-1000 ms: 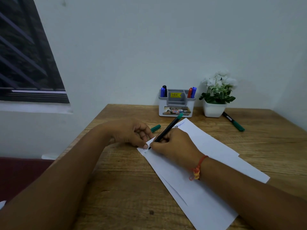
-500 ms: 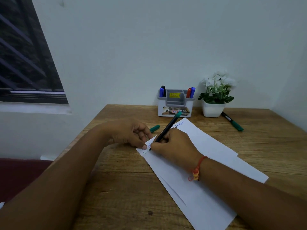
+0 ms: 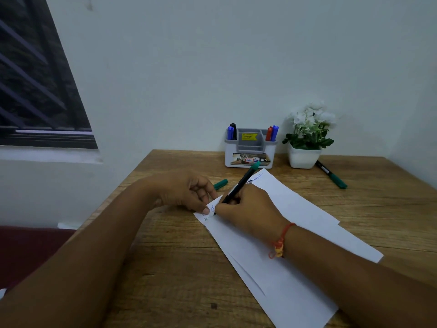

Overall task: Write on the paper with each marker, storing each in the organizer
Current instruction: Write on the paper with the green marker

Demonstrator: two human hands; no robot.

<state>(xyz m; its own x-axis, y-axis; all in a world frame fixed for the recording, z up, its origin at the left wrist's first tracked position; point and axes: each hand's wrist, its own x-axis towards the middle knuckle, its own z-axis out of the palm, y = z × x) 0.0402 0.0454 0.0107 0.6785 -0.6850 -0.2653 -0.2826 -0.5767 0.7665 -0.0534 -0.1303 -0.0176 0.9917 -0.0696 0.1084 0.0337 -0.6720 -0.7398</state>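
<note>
My right hand (image 3: 248,209) grips a black marker with a green end (image 3: 238,185), its tip touching the near-left corner of the white paper (image 3: 295,245). My left hand (image 3: 186,192) presses its fingertips on that corner, fingers curled; a green cap (image 3: 221,183) shows just past its knuckles. Small green and blue writing marks the paper by the tip and at its far corner. The grey-white organizer (image 3: 250,150) stands at the back with blue, black and red markers upright in it. Another green marker (image 3: 332,175) lies by the plant pot.
A white pot with white flowers (image 3: 306,138) stands right of the organizer. The wooden table (image 3: 165,268) meets the wall at the back. A dark window is at the upper left, and a dark red surface lies below the table's left edge.
The marker tip has shifted slightly along the paper's corner as my right hand writes. My left hand stays pressed on the paper.
</note>
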